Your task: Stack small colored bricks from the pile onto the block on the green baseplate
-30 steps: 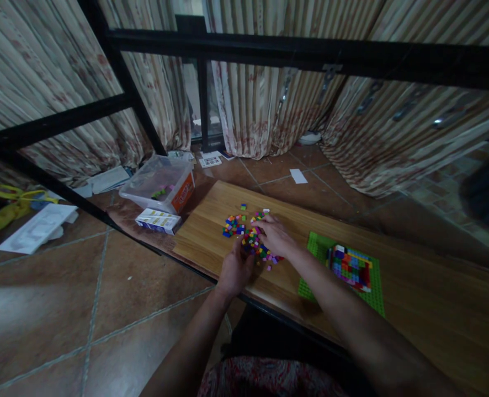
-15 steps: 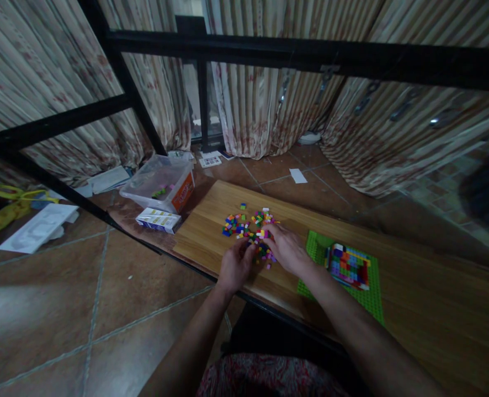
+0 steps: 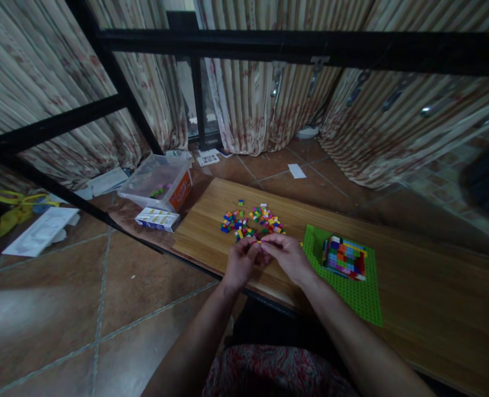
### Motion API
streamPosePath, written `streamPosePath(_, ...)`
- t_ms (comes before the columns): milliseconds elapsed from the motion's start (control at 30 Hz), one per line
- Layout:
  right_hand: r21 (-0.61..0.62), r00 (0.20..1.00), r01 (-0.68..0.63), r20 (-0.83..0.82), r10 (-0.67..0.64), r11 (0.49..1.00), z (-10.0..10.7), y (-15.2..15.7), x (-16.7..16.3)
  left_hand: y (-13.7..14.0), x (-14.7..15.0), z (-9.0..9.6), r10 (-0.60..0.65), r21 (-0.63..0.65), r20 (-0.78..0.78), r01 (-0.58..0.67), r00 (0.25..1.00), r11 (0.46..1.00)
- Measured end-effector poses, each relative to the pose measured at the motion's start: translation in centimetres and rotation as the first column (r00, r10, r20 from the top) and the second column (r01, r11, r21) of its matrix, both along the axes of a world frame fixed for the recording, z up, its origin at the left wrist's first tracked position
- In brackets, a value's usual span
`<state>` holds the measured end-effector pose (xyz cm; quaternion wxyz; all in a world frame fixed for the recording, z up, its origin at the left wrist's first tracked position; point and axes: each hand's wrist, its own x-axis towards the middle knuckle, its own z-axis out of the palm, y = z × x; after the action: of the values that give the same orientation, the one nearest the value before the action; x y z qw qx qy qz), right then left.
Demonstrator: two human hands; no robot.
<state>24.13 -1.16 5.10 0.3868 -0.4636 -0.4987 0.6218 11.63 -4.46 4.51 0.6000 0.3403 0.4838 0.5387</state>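
Observation:
My left hand (image 3: 240, 264) and my right hand (image 3: 288, 256) meet over the near side of a scatter of small coloured toy bricks (image 3: 265, 218). Thumbs and fingertips of both are pinched together around tiny toy bricks, with a bit of yellow showing between them; their exact number and shape are too small to make out. Right of my right hand lies a green studded baseplate (image 3: 347, 292). On it stands a low, box-like build of many-coloured bricks (image 3: 344, 258).
The wooden tabletop (image 3: 426, 292) runs off to the right. Beyond its left end are a clear plastic tub (image 3: 155, 179) with some pieces inside and a small carton (image 3: 157, 219). Black metal bars (image 3: 269, 44) cross in front of curtains (image 3: 253, 110).
My hands have come together, fingertips meeting at the near edge of the brick scatter. My right hand has drawn back from the middle of the bricks. The view has shifted slightly.

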Motion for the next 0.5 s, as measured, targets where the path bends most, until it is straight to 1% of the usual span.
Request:
streamPosePath(67,-0.038,0.999,-0.012,-0.038,0.011,0.999,0.1,0.0,0.1,0.1,0.0,0.1,-0.005,-0.04,0.084,0.008,0.996,0.999)
streamPosePath(133,-0.045,0.998,-0.021,-0.056,0.019,0.999,-0.1,0.2,0.3,0.2,0.0,0.2,0.01,-0.076,0.14,0.001,0.99,0.997)
streamPosePath(200,-0.023,0.999,0.011,-0.034,-0.012,1.0,-0.5,0.9,0.5,0.5,0.0,0.2,0.037,-0.102,0.164,-0.021,0.986,0.995)
streamPosePath(233,0.007,0.999,0.042,0.003,-0.042,0.999,-0.9,1.4,0.5,0.7,0.0,0.1,0.052,-0.111,0.165,-0.034,0.985,0.993)
streamPosePath(300,0.13,0.985,0.088,0.136,-0.106,0.988,-1.5,2.6,0.6,1.0,0.0,-0.1,0.093,-0.122,0.15,-0.075,0.984,0.99)
streamPosePath(333,0.215,0.965,0.082,0.226,-0.131,0.973,-1.8,3.2,0.5,1.2,0.0,-0.3,0.114,-0.126,0.137,-0.096,0.984,0.987)
streamPosePath(400,0.362,0.899,0.001,0.408,-0.159,0.932,-2.2,4.2,0.4,1.7,0.0,-0.8,0.148,-0.128,0.106,-0.134,0.983,0.983)
streamPosePath(433,0.404,0.86,-0.052,0.483,-0.165,0.913,-2.3,4.5,0.4,1.9,0.1,-1.1,0.16,-0.124,0.089,-0.148,0.983,0.981)
streamPosePath(500,0.435,0.799,-0.121,0.576,-0.172,0.892,-2.2,4.6,0.3,2.4,0.2,-1.5,0.174,-0.108,0.051,-0.168,0.983,0.98)
